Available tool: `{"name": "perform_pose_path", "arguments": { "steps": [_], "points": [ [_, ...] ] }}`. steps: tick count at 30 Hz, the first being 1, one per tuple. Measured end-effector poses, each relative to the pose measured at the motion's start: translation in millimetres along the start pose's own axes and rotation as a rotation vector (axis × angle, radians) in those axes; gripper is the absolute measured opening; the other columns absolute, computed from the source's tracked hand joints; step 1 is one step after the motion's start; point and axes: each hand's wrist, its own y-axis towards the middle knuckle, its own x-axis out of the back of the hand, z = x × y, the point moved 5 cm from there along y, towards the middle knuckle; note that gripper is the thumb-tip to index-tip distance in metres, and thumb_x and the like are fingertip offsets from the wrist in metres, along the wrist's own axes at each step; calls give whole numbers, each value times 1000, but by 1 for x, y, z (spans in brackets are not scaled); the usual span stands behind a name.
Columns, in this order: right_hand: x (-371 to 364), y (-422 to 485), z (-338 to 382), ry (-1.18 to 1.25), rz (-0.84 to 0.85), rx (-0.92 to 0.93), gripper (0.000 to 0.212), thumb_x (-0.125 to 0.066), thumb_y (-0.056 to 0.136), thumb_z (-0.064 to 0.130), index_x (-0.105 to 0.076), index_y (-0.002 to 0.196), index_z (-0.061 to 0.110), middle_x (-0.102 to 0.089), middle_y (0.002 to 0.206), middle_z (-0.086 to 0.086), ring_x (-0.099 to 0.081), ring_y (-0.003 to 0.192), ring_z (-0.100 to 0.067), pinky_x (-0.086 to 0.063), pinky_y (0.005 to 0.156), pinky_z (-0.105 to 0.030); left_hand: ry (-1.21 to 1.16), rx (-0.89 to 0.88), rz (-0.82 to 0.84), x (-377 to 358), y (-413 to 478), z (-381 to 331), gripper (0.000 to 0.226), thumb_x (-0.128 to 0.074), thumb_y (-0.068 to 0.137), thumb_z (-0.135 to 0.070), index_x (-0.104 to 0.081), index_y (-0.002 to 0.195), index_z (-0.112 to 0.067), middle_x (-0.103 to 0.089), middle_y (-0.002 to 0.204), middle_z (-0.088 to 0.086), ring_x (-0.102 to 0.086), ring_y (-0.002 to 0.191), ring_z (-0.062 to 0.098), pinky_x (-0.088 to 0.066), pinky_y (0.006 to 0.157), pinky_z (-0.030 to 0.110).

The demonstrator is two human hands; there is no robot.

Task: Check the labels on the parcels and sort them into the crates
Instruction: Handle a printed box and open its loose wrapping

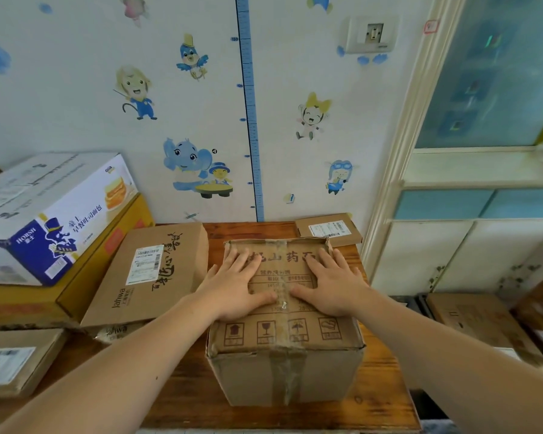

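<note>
Head view: left hand (236, 286) and right hand (333, 285), both flat-fingered, rest on one taped parcel (284, 375).

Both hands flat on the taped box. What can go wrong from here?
1. No shipping label shows on the box under the left hand and right hand; it may need turning, and its wine-glass mark suggests fragile contents.
2. Its top corners look crushed and the tape wrinkled, so it may give when lifted.
3. Pushed back, it could hit the small parcel behind.
</note>
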Motion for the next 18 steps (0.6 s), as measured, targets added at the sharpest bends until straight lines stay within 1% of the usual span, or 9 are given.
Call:
{"name": "perform_pose_path", "arguments": {
  "steps": [3, 7, 10, 13, 16, 18],
  "points": [
    [-3, 2, -1, -10, 24, -1, 97, -27, 81, 86, 1, 157, 32, 11, 165, 2, 18, 150, -25, -1, 121, -54, 23, 5, 17, -1, 1, -2, 95, -29, 84, -82, 9, 155, -33, 20, 162, -8, 24, 147, 13, 4, 120, 45],
    [-4, 5, -1, -70, 29, 3, 96, -24, 82, 85, -3, 158, 30, 4, 166, 0, 18, 150, -27, 0, 121, -52, 73, 8, 37, -4, 6, -2, 94, -26, 84, -83, 8, 156, -33, 18, 163, -7, 20, 149, 14, 1, 120, 47],
    [-6, 7, -1, -95, 30, 5, 94, -23, 83, 85, -6, 158, 30, 2, 166, -1, 19, 150, -28, 2, 120, -53, 94, 8, 55, -5, 7, -3, 93, -25, 84, -83, 8, 156, -33, 18, 163, -6, 20, 149, 15, 2, 121, 47],
    [-4, 6, -1, -106, 29, 5, 94, -21, 83, 85, -5, 158, 29, 3, 166, -2, 19, 150, -27, 4, 121, -54, 101, 15, 69, -2, 7, -3, 93, -24, 84, -83, 9, 155, -33, 20, 162, -6, 22, 148, 16, 4, 119, 49],
    [2, 2, 5, -141, -40, 69, 92, -21, 85, 83, -4, 158, 29, 4, 166, -2, 18, 150, -24, 6, 122, -52, 117, 4, 57, 1, 5, -4, 94, -24, 83, -84, 12, 154, -35, 21, 162, -4, 24, 147, 18, 7, 119, 49],
    [4, -2, 10, -156, -53, 114, 91, -20, 86, 82, -4, 158, 29, 2, 166, -1, 14, 151, -21, 6, 122, -49, 118, -10, 48, 3, 2, -4, 94, -23, 82, -85, 13, 154, -37, 22, 161, -4, 26, 147, 19, 10, 119, 48]
  ]
}}
